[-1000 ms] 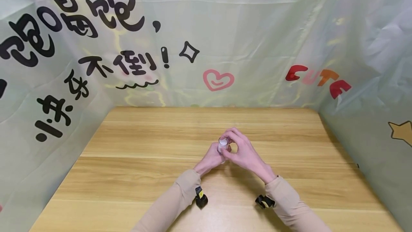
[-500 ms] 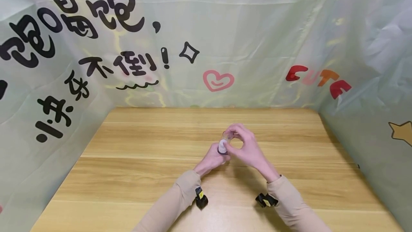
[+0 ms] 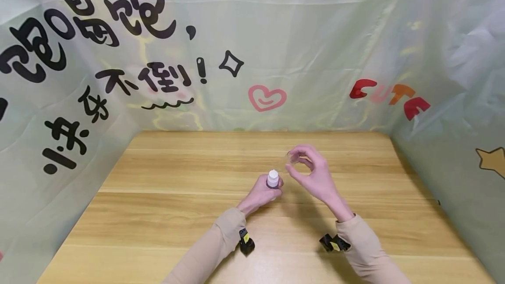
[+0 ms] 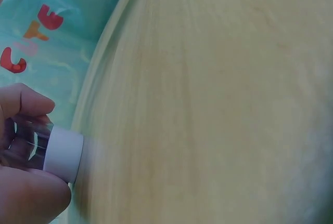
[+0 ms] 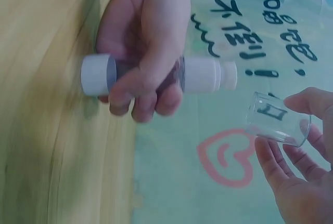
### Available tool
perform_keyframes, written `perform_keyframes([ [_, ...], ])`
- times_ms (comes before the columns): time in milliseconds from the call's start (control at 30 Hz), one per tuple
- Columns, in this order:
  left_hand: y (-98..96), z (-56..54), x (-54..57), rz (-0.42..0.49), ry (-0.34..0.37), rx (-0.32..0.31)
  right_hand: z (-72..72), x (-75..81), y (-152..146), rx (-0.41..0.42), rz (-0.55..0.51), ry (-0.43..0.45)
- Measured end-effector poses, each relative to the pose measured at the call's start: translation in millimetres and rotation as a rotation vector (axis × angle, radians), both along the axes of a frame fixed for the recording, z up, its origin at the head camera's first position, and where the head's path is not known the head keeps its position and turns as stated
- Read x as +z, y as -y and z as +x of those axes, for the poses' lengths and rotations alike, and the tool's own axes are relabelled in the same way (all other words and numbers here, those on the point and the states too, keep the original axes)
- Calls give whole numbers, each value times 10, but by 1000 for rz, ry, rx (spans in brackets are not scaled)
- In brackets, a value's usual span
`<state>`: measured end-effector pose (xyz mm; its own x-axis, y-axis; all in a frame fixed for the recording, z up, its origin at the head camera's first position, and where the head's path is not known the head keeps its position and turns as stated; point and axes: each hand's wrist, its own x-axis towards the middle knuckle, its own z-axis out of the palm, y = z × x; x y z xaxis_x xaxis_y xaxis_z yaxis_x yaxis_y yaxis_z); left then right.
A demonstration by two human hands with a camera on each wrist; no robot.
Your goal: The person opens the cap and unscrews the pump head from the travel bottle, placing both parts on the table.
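My left hand (image 3: 263, 191) grips a small pump bottle (image 3: 273, 179) upright over the middle of the table. In the right wrist view the bottle's white pump top (image 5: 208, 74) sticks out on one side of the curled left fingers (image 5: 151, 73) and its white base (image 5: 97, 75) on the other; the fingers hide much of the dark, see-through body between. My right hand (image 3: 315, 174) pinches a clear cylindrical cap (image 5: 278, 119) between thumb and fingertips. The cap is apart from the bottle, beyond the pump top, up and to the right in the head view.
A wooden table (image 3: 177, 214) lies under both hands. Printed cloth walls (image 3: 315, 47) with black lettering, a pink heart and coloured letters enclose its back and sides. A small black camera (image 3: 247, 243) is worn at the left cuff and another camera (image 3: 334, 243) at the right.
My right hand has drawn the clear cap up off the pump top and carried it to the right. My left hand has stayed in place with the bottle.
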<state>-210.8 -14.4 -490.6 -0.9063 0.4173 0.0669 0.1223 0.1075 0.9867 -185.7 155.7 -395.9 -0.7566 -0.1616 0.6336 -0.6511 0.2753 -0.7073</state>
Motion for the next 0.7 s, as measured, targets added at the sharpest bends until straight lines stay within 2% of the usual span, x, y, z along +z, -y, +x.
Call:
perform_keyframes([
  [233, 3, -5, -4, 22, 11, -9, -68, -36, -169, -118, 62, -4],
  [467, -1, -2, -3, 37, 37, -7, -131, -72, -329, -235, 177, 10],
  [700, 0, 8, 8, 38, 40, -4, -166, -150, -465, -298, 277, 67],
])
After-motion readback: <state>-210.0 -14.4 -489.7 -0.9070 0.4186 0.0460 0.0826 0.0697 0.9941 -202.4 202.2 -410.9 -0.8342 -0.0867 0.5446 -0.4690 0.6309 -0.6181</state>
